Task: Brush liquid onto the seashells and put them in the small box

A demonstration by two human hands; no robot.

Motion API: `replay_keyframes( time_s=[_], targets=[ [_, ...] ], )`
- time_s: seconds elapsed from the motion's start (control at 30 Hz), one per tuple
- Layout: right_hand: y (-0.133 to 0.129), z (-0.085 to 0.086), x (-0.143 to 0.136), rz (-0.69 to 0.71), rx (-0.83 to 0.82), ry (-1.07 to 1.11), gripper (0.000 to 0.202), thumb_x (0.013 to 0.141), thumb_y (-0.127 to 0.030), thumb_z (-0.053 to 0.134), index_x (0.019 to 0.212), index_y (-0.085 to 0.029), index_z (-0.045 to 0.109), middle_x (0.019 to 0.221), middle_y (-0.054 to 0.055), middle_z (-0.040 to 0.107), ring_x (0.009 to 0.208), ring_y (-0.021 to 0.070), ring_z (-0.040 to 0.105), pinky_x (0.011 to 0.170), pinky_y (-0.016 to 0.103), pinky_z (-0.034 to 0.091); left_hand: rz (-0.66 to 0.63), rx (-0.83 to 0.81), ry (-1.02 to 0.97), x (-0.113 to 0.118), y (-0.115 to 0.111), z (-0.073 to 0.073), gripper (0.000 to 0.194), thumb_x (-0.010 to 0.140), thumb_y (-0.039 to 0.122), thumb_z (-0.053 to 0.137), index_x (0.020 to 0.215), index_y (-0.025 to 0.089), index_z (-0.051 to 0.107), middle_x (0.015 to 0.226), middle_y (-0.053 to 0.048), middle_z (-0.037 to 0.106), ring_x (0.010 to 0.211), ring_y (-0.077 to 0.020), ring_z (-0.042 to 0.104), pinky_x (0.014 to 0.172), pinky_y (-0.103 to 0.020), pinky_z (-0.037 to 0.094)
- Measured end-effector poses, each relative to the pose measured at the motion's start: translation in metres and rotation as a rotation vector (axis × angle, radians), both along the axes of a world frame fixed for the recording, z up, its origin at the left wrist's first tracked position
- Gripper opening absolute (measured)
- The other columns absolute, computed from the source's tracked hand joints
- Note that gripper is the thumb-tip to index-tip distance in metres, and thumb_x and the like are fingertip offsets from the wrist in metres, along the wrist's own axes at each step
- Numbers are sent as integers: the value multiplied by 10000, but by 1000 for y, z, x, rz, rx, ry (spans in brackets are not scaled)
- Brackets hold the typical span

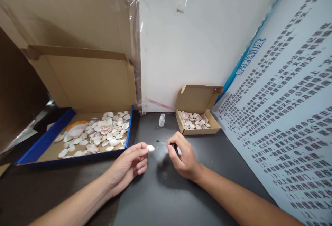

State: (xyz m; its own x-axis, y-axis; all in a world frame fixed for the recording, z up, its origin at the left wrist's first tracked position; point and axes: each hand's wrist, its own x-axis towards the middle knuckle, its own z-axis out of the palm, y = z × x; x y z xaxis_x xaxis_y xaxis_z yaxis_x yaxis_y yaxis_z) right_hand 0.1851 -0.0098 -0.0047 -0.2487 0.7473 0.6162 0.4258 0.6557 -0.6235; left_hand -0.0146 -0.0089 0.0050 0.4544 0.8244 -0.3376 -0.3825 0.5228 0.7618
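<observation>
Between the thumb and fingers of my left hand (pixel 136 158) is a small white seashell (pixel 150 148), held out toward the right. My right hand (pixel 183 155) is closed around the dark cap of a brush applicator (pixel 174 147). Its thin clear stem points left, and the dark brush tip sits just right of the shell, apart from it. A small clear glass bottle (pixel 162 120) with a white label stands upright on the dark table behind the hands; no cap shows on it.
At left lies an opened blue-edged cardboard box (pixel 84 81) with many seashells (pixel 103 129) in it. A smaller open cardboard box (pixel 201 131) with more shells stands at the back right. A white wall panel (pixel 160 63) rises behind, and a printed poster (pixel 285 115) lines the right side.
</observation>
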Motion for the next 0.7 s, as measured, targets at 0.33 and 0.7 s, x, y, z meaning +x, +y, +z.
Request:
replay_keyframes(
  time_s=[0.33,0.7],
  targets=[
    [-2,-1,-1,82,85,-62,91,890,-175,456,829,-200,518,719,6,493,624,136,460,573,262,395,18,-5,-10,0,0,0,188,802,248,676,738,161,522,570,78,298,483,-48,235,447,-183,239],
    [-3,0,-1,118,94,-103,85,890,-188,465,834,-202,528,702,7,497,624,138,476,565,255,402,27,-11,-10,1,-1,3,207,774,242,700,723,156,518,574,76,330,469,-41,255,437,-182,240]
  ],
)
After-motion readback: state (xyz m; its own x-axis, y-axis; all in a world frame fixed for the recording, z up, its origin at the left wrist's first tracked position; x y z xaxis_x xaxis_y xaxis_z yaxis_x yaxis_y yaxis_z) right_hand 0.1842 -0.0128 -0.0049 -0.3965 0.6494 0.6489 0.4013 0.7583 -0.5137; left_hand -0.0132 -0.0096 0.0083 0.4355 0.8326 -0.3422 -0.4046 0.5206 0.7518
